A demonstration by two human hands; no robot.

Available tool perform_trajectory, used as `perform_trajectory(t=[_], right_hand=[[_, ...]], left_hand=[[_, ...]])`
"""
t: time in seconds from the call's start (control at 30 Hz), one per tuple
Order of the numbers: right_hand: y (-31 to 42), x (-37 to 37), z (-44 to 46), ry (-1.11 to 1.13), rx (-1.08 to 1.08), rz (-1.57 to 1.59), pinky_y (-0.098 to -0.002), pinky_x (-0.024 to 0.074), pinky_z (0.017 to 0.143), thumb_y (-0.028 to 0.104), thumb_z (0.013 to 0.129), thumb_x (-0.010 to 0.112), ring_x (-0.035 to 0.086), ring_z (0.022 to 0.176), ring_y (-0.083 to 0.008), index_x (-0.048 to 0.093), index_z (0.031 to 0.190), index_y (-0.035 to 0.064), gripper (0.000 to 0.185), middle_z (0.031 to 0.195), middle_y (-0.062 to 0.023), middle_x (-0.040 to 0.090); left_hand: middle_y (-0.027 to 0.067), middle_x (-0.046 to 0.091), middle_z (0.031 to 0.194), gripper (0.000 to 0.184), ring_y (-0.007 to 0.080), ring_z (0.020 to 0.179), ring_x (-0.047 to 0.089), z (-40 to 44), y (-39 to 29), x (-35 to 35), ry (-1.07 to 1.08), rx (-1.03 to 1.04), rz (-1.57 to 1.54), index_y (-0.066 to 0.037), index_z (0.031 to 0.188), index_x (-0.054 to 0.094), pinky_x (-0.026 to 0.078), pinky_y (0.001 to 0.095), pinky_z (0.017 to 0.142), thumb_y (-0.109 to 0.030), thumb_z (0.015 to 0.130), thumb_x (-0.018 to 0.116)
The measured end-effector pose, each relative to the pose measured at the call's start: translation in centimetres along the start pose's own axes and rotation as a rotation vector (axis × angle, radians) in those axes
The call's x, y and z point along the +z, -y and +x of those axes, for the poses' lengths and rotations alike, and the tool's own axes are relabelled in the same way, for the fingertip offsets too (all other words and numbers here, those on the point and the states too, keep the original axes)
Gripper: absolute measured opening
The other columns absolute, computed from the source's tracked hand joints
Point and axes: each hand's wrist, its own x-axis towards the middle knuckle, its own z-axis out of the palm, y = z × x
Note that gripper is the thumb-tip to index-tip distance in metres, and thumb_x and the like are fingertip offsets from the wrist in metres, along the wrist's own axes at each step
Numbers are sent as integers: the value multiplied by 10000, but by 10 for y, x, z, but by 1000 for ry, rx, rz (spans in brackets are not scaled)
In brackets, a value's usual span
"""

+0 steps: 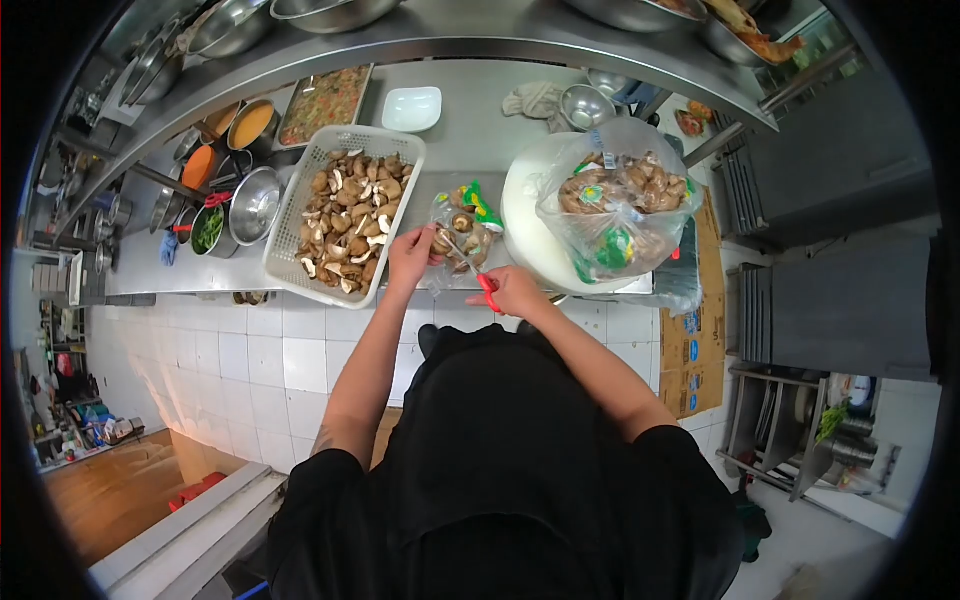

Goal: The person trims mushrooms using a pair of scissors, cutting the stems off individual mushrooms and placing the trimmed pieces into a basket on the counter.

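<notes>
My right hand [516, 292] grips red-handled scissors [487, 287], whose blades point up and left over a small clear bag of mushrooms [466, 238] with green and yellow printing. My left hand [411, 258] pinches at the left side of that bag, close to the blade tips. To the left is a white perforated basket [416, 150] full of mushroom pieces [357, 215], some with pale cut faces. To the right, a large clear plastic bag [625, 200] holding more mushrooms rests on a round white board [525, 205].
Behind the basket are a tray of chopped food [325, 105] and a white square dish [411, 109]. Metal bowls [257, 205] and pots stand at the left. A steel shelf [450, 48] crosses above the counter's back. Cloth [535, 101] lies at the back right.
</notes>
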Motion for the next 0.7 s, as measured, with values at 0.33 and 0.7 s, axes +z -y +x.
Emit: perform_trajectory(t=[0.33,0.7], right_hand=[[-22,18,14,490,281,1425,-367,586,663,562,933,697,653,585,-175,599,1193,-38,661,719,-41,621],[-20,11,-11,312,151,909,-270,534,556,481,870,807,632,611,-115,676,989,1,512,747,-49,658]], left_hand=[[99,730,996,393,174,818,717,-8,10,9,-13,-156,-390,20,1195,650,604,298,741,-338,1037,616],[109,712,988,304,147,805,693,12,-10,19,-146,156,-154,52,1162,670,594,263,704,-195,987,702]])
